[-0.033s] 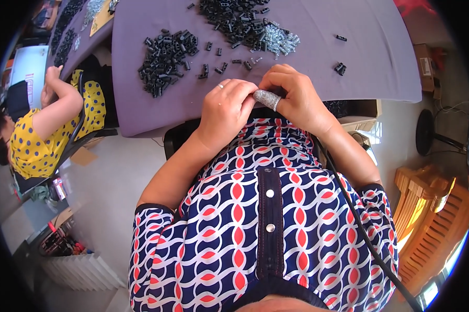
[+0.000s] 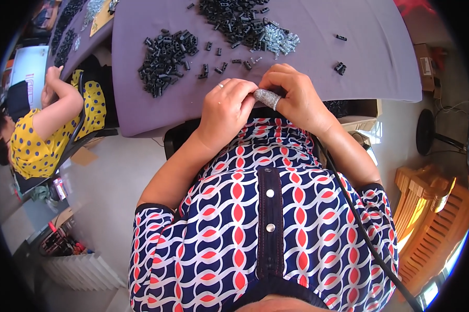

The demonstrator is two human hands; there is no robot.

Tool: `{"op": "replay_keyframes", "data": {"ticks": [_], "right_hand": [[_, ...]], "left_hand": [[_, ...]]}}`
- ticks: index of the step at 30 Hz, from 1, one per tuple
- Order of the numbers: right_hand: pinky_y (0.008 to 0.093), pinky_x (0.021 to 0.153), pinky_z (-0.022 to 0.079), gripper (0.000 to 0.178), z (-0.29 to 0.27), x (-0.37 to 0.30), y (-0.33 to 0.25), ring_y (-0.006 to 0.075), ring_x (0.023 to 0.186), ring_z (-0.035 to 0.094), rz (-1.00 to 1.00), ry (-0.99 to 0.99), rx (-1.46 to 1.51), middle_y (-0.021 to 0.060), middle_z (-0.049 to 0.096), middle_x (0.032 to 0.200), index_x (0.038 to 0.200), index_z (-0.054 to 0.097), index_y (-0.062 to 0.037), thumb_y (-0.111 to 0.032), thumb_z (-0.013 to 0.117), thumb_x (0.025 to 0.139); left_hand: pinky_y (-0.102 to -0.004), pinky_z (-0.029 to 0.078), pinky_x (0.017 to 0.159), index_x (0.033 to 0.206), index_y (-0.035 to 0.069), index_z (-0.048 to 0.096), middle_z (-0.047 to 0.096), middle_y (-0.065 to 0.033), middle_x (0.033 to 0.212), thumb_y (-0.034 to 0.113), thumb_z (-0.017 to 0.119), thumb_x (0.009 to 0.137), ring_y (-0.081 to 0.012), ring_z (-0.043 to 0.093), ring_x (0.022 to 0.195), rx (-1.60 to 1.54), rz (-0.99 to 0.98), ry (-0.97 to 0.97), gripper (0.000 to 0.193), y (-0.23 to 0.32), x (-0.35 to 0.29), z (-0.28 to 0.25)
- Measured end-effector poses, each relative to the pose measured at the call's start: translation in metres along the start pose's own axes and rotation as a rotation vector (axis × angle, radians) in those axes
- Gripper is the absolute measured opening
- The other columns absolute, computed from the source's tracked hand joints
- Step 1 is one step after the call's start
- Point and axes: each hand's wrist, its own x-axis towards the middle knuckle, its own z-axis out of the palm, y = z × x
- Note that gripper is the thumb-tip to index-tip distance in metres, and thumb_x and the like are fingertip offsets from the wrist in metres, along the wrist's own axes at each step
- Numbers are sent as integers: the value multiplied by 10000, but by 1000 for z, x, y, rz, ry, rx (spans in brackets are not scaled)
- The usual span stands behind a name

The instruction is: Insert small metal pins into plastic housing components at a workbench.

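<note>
My left hand [image 2: 225,110] and my right hand [image 2: 299,99] meet at the near edge of the cloth-covered table [image 2: 317,67], their fingertips pressed together. Whatever they pinch is hidden behind the fingers. A grey speckled wrap [image 2: 267,99] covers my right thumb, and a ring is on a left finger. Just beyond the hands lie several loose small black plastic parts [image 2: 219,51] and a few tiny springs [image 2: 255,60]. Farther back is a heap of silvery coil springs [image 2: 279,40] against a large pile of black parts [image 2: 234,22]. Another black pile [image 2: 166,60] sits to the left.
Two stray black pieces, one of them a small block [image 2: 340,68], lie on the table's right. Under the right edge stands an open cardboard box [image 2: 367,110]. A person in a yellow dotted garment [image 2: 34,138] sits at the left. A wooden slatted chair [image 2: 432,223] is at the right.
</note>
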Motion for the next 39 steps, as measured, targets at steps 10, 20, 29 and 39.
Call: {"op": "replay_keyframes", "data": {"ticks": [10, 20, 29, 39], "right_hand": [[397, 811, 516, 192, -14, 4, 13, 305, 937, 603, -118, 149, -314, 82, 636, 949, 937, 687, -47, -38, 698, 746], [391, 778, 534, 218, -9, 32, 19, 281, 927, 601, -253, 193, -479, 68, 616, 930, 942, 700, -76, -41, 685, 728], [386, 764, 548, 99, -3, 45, 17, 276, 940, 611, -228, 98, -688, 82, 600, 922, 884, 645, -54, -97, 639, 795], [404, 828, 518, 236, -12, 46, 15, 302, 986, 597, -149, -25, -656, 83, 600, 966, 951, 620, -62, -25, 658, 720]], "left_hand": [[-375, 503, 813, 984, 48, 701, 661, -91, 981, 33, 721, 811, -289, 625, 918, 245, 19, 27, 175, -25, 31, -20], [-375, 515, 778, 937, 58, 693, 618, -68, 964, 39, 720, 786, -287, 596, 929, 325, 102, -134, 154, -30, 45, -12], [-239, 516, 734, 1057, -14, 664, 736, -80, 981, 81, 647, 949, -97, 642, 773, -842, -662, -69, 145, -20, 17, -28], [-227, 512, 757, 1081, -11, 663, 730, -83, 961, 61, 661, 932, -87, 637, 803, -809, -642, -34, 166, -20, 4, -21]]}}
